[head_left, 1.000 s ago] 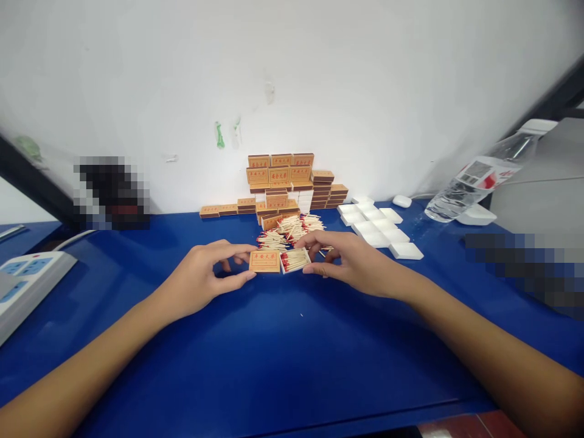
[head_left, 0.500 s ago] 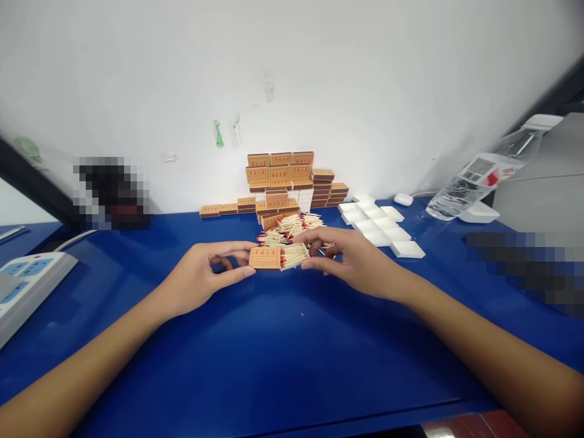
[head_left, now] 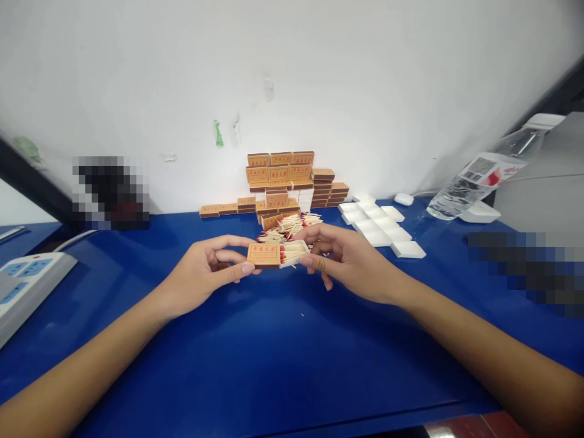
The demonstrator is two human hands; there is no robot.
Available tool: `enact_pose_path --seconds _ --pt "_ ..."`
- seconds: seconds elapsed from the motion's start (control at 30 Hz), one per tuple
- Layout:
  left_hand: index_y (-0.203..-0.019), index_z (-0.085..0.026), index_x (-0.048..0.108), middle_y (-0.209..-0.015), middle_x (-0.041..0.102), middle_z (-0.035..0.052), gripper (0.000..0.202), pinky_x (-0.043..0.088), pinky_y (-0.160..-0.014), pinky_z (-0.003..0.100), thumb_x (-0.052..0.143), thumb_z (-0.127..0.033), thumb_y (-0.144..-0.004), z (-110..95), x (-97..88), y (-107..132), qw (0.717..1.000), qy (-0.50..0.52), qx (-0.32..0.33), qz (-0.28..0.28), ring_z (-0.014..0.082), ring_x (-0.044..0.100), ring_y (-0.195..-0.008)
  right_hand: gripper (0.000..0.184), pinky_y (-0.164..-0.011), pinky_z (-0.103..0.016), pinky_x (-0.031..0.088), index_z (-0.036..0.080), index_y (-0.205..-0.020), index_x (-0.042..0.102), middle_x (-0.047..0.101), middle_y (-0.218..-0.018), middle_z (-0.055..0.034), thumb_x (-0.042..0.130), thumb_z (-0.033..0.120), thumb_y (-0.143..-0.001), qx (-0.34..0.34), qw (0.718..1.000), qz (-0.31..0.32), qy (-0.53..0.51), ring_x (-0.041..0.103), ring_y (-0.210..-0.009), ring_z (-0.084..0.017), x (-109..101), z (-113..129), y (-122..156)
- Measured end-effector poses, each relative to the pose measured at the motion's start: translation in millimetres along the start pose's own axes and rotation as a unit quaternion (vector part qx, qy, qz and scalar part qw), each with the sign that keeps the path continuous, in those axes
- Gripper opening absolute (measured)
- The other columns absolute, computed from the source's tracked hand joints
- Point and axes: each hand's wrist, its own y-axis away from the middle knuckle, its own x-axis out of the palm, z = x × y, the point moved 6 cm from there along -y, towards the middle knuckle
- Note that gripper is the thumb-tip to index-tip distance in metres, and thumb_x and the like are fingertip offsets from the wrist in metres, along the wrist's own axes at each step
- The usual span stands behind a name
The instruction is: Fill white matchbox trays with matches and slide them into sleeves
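Between my hands is a matchbox, its printed orange-brown sleeve (head_left: pixel 264 254) on the left and its white tray (head_left: pixel 296 260) sticking out to the right. Red-tipped matches (head_left: pixel 292 251) lie side by side in the tray. My left hand (head_left: pixel 214 266) grips the sleeve's left end between thumb and fingers. With thumb and index finger my right hand (head_left: pixel 340 261) holds the tray's right end. Just behind the box a heap of loose matches (head_left: pixel 292 226) covers part of the table.
Stacked matchboxes (head_left: pixel 279 174) stand against the wall. White trays (head_left: pixel 383 228) lie right of the match heap on the blue table (head_left: pixel 283 365). A plastic bottle (head_left: pixel 488 173) leans at the right, and a power strip (head_left: pixel 34 283) sits at the left.
The tray has slid a little further into the sleeve. The matchbox has shifted slightly up and left, and the fingers of both hands have moved a little around it.
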Motion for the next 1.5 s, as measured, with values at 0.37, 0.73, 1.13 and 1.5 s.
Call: enact_pose_path --seconds 0.37,0.73,1.13,1.5 --pt "-0.137 -0.019 0.06 -0.099 0.084 0.0102 0.061 0.058 -0.071 0.027 0.084 -0.045 -0.088 -5.6 8.5 2.4 0.999 0.049 0.004 0.009 0.015 0.069 -0.074 0.044 -0.047 -0.026 0.058 0.021 -0.121 0.058 0.068 -0.081 0.0005 0.081 0.041 -0.09 0.027 0.989 -0.037 -0.14 0.066 -0.065 -0.015 10.9 -5.0 -1.0" --pt "-0.138 -0.021 0.06 -0.102 0.084 0.011 0.058 0.06 -0.069 0.026 0.082 -0.045 -0.09 -3.7 13.6 6.3 0.997 0.074 0.002 0.001 0.0147 0.069 -0.073 0.043 -0.05 -0.028 0.06 0.022 -0.118 0.061 0.072 -0.086 -0.0019 0.082 0.046 -0.089 0.032 0.987 -0.06 -0.146 0.068 -0.066 -0.015 13.4 -1.1 2.3" --pt "-0.13 -0.02 0.063 -0.089 0.082 0.0063 0.051 0.056 -0.065 0.023 0.083 -0.041 -0.089 -10.9 29.4 12.0 0.998 0.057 0.041 0.003 0.0137 0.068 -0.07 0.033 -0.042 -0.023 0.041 0.02 -0.101 0.068 0.065 -0.059 0.0033 0.07 0.053 -0.097 0.09 0.99 -0.085 -0.071 0.054 -0.044 -0.009 16.3 -6.3 7.6" --pt "-0.134 -0.022 0.063 -0.09 0.08 0.0061 0.052 0.058 -0.063 0.027 0.08 -0.044 -0.09 -14.1 30.0 12.8 0.998 0.032 0.049 0.002 0.0175 0.069 -0.072 0.032 -0.044 -0.025 0.042 0.021 -0.105 0.067 0.065 -0.062 0.0029 0.067 0.052 -0.098 0.063 0.993 -0.073 -0.065 0.055 -0.047 -0.011 16.2 -3.9 6.4"
